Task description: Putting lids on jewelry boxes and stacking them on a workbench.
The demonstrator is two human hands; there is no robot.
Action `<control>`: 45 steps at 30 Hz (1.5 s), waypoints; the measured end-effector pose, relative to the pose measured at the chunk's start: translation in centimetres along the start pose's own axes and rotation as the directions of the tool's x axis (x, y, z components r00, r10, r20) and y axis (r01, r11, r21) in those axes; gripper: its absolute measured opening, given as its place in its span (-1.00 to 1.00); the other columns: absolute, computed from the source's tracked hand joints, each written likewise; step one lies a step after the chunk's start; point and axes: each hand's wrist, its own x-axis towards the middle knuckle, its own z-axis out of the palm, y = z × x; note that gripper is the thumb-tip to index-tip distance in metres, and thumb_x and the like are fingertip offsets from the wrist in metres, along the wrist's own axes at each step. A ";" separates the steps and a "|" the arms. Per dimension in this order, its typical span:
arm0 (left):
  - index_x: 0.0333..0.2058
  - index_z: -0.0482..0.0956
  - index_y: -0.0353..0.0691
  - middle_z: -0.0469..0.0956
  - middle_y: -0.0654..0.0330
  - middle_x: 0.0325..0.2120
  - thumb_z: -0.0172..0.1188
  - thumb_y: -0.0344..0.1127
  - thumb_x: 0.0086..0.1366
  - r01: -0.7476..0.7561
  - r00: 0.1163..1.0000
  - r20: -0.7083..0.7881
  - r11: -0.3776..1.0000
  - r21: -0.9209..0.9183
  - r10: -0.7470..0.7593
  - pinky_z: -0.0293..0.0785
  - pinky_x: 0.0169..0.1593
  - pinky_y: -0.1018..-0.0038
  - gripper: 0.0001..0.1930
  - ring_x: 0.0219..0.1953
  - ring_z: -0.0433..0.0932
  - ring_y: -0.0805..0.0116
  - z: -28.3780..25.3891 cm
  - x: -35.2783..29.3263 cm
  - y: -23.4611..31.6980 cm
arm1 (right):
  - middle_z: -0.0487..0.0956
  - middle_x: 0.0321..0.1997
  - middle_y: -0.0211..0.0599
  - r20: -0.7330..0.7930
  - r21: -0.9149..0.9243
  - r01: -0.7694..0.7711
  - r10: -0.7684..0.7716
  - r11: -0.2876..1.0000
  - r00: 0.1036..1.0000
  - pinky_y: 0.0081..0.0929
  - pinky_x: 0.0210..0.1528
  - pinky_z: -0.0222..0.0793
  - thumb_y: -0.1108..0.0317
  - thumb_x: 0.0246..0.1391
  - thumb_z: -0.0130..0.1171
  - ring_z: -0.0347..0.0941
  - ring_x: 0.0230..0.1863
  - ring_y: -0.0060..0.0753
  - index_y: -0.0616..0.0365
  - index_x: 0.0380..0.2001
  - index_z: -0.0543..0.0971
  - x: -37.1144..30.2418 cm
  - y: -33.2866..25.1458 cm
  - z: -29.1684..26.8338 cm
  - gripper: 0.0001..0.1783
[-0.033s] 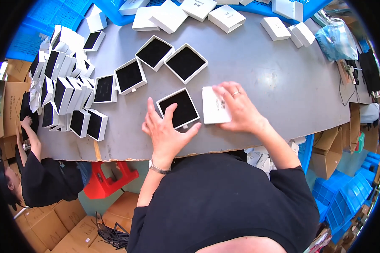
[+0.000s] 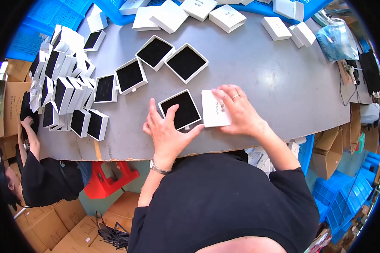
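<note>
My right hand point(image 2: 237, 110) grips a white box sleeve point(image 2: 213, 110) by its right side, fingers over the top, just above or on the grey table. To its left lies a white drawer tray point(image 2: 194, 99) with a black foam lining and a small pull tab. My left hand point(image 2: 166, 130) reaches over that tray's near-left corner with thumb and fingers spread; whether it touches the tray I cannot tell. Beyond are more black-lined trays: one point(image 2: 185, 63) at the far right of the group, one point(image 2: 155, 52) beside it, and one point(image 2: 131, 76) nearer on the left.
Many similar trays point(image 2: 62, 95) stand packed on the left of the grey table point(image 2: 257, 76). White closed boxes point(image 2: 169, 16) lie along the far edge by a blue crate point(image 2: 114, 14). A clear plastic bag point(image 2: 337, 40) sits far right. Another person point(image 2: 50, 181) works at the left, near a red stool point(image 2: 99, 183).
The sleeve in my right hand has shifted slightly nearer to me. The tray by my left hand has slid a little right and nearer.
</note>
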 end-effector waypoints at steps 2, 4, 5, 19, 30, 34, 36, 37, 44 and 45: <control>0.02 0.62 -0.07 0.06 -0.21 0.38 0.54 0.30 -0.14 0.070 0.997 0.016 0.995 -0.067 -0.069 -0.02 0.34 -0.09 -0.20 0.36 0.13 -0.17 0.6 -0.2 0.3 | 0.34 0.25 0.06 -0.048 0.025 0.006 -0.004 1.000 0.999 0.06 0.37 0.20 0.22 -0.39 0.51 0.25 0.31 0.21 0.10 0.31 0.32 -0.4 -0.9 0.2 0.07; 0.01 0.62 -0.06 0.10 -0.19 0.37 0.53 0.25 -0.12 0.091 0.996 0.011 0.994 -0.061 -0.090 -0.01 0.33 -0.08 -0.24 0.35 0.15 -0.16 0.9 0.2 0.5 | 0.34 0.24 0.05 -0.050 0.042 0.008 -0.006 0.999 0.999 0.05 0.36 0.21 0.22 -0.38 0.52 0.26 0.29 0.20 0.12 0.31 0.32 -0.7 -1.1 0.1 0.06; 0.01 0.62 -0.06 0.15 -0.18 0.35 0.53 0.20 -0.10 0.108 0.994 0.006 0.993 -0.056 -0.108 0.01 0.33 -0.08 -0.28 0.34 0.18 -0.14 1.1 0.4 0.6 | 0.34 0.24 0.05 -0.048 0.043 0.008 -0.006 0.999 0.999 0.05 0.36 0.21 0.22 -0.38 0.52 0.26 0.29 0.20 0.12 0.31 0.32 -0.9 -1.0 -0.1 0.06; 0.03 0.53 -0.02 0.26 -0.07 0.29 0.47 -0.28 -0.13 -0.394 0.874 0.140 0.846 -0.359 0.466 0.10 0.38 0.02 -0.36 0.36 0.19 -0.16 0.9 1.1 -1.7 | 0.32 0.29 -0.03 -0.057 0.061 0.025 -0.021 0.998 0.998 0.04 0.41 0.17 0.25 -0.40 0.53 0.20 0.34 0.20 -0.01 0.34 0.36 -0.7 -0.3 -0.2 0.07; 0.10 0.40 -0.13 0.27 -0.03 0.27 0.45 -0.33 -0.17 -0.481 0.706 0.260 0.715 -0.508 0.659 0.18 0.38 0.05 -0.25 0.32 0.22 -0.14 0.0 3.0 -3.3 | 0.34 0.24 0.02 0.064 0.206 0.183 -0.200 0.961 0.978 0.03 0.36 0.23 0.32 -0.52 0.49 0.20 0.28 0.22 0.04 0.30 0.40 0.2 0.0 -0.1 0.09; 0.40 0.11 -0.25 0.16 -0.06 0.30 0.40 0.14 -0.07 -0.291 0.925 -0.055 0.607 -0.740 0.377 0.07 0.42 0.11 0.11 0.36 0.14 -0.02 2.6 2.7 -3.9 | 0.34 0.23 0.04 -0.003 0.187 0.216 -0.219 0.958 0.976 0.04 0.35 0.23 0.31 -0.53 0.48 0.20 0.27 0.22 0.06 0.30 0.40 0.9 -1.0 0.4 0.09; 0.45 0.01 -0.25 0.09 -0.06 0.38 0.16 0.45 0.04 -0.213 0.967 -0.086 0.580 -0.787 0.238 -0.05 0.46 0.11 0.18 0.44 0.04 0.00 4.4 2.1 -2.0 | 0.34 0.22 0.05 -0.063 0.137 0.115 -0.107 0.984 0.992 0.05 0.35 0.22 0.30 -0.52 0.48 0.20 0.26 0.21 0.07 0.30 0.39 0.2 -1.6 1.3 0.09; 0.48 -0.07 -0.26 0.02 -0.08 0.43 -0.03 0.57 0.12 -0.189 0.978 -0.119 0.494 -0.848 0.170 -0.17 0.49 0.11 0.20 0.50 -0.07 0.00 5.1 1.5 -1.2 | 0.34 0.22 0.05 -0.040 0.141 0.130 -0.126 0.981 0.991 0.06 0.36 0.20 0.29 -0.50 0.49 0.19 0.27 0.22 0.09 0.29 0.39 0.3 -1.3 1.4 0.07; 0.45 0.06 -0.28 0.01 -0.05 0.45 0.17 0.37 0.12 -0.080 0.977 -0.035 0.212 -0.974 0.208 -0.16 0.50 0.08 0.10 0.51 -0.07 0.01 6.9 2.5 3.6 | 0.36 0.27 0.04 0.049 0.116 0.025 -0.031 0.993 0.998 0.11 0.36 0.17 0.29 -0.37 0.50 0.25 0.32 0.20 -0.05 0.32 0.39 -1.5 -2.7 -0.9 0.02; 0.39 0.22 -0.24 0.04 -0.07 0.43 0.32 0.11 0.08 -0.209 0.948 -0.096 0.367 -0.906 0.305 -0.09 0.49 0.03 -0.04 0.49 -0.04 -0.07 5.9 3.2 2.8 | 0.38 0.26 0.02 0.074 0.019 -0.056 0.055 0.998 0.996 0.13 0.35 0.16 0.20 -0.33 0.50 0.26 0.32 0.17 -0.04 0.32 0.40 -2.7 -2.8 -2.3 0.00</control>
